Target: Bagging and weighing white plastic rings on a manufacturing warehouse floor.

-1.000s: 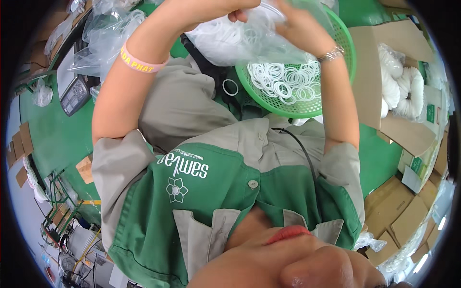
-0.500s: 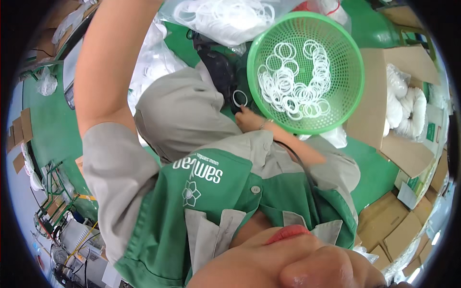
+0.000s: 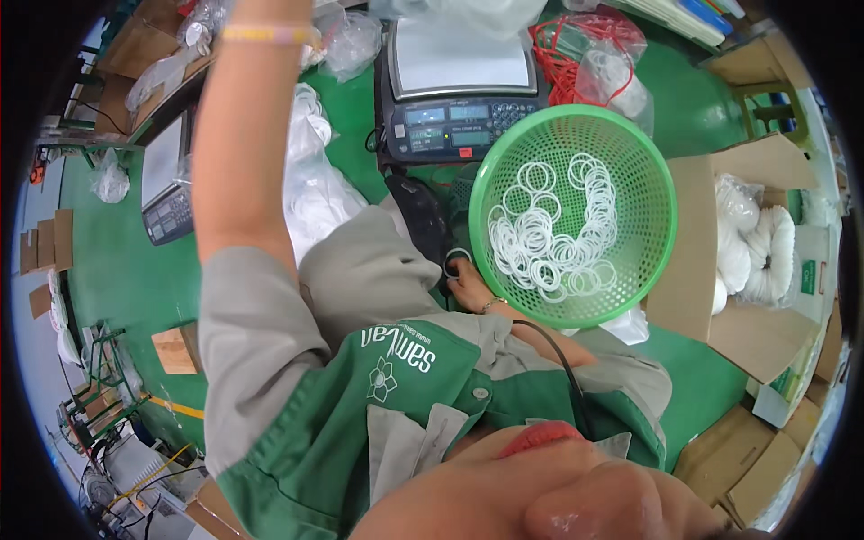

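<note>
right hand (image 3: 470,286): centre frame, low at the basket's near rim, fingers curled on a single white ring (image 3: 456,263); grip loose
left hand: raised past top edge, grip can't tell
basket (image 3: 650,261): green perforated plastic, round, centre right
rings (image 3: 553,238): thin, white, rubbery, heaped inside
tip: pinch one ring, don't tip the basket
scale (image 3: 459,85): flat steel pan, upper centre

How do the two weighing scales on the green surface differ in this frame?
The scale by the basket sits at the top centre, seen nearly face on, its display lit and its pan in full view. The scale on the left lies at the left edge, turned at an angle, and partly hidden behind the raised left arm. Both are grey with a flat pan and a front keypad.
</note>
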The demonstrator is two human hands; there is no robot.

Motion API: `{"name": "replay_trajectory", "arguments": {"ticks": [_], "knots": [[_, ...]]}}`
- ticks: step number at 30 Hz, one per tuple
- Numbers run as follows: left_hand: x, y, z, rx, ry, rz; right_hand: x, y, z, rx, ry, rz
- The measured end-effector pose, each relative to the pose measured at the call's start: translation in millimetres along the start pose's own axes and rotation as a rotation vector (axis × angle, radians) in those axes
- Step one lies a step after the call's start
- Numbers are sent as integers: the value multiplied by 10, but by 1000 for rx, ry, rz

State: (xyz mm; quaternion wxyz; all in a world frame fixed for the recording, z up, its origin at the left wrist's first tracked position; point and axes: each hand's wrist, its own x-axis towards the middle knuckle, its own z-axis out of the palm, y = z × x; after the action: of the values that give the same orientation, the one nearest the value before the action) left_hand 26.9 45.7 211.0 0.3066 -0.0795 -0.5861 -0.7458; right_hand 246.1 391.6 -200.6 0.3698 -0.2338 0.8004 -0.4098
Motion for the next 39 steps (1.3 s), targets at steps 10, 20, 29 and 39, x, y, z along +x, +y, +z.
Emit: {"name": "replay_trajectory", "arguments": {"ticks": [10,20,29,39], "knots": [[-258,-979,-559,300,195,-441,103,-95,157,-353,-9,70],[-451,-814,-637,481,206,-353,-118,-712,-290,110,36,-59],[-316,-810,-689,579,221,-184,262,-1521,-1658,-49,356,-299],[-242,-1094,-644,354,26,-312,1508,-3882,-3109,197,293,-791]]}}
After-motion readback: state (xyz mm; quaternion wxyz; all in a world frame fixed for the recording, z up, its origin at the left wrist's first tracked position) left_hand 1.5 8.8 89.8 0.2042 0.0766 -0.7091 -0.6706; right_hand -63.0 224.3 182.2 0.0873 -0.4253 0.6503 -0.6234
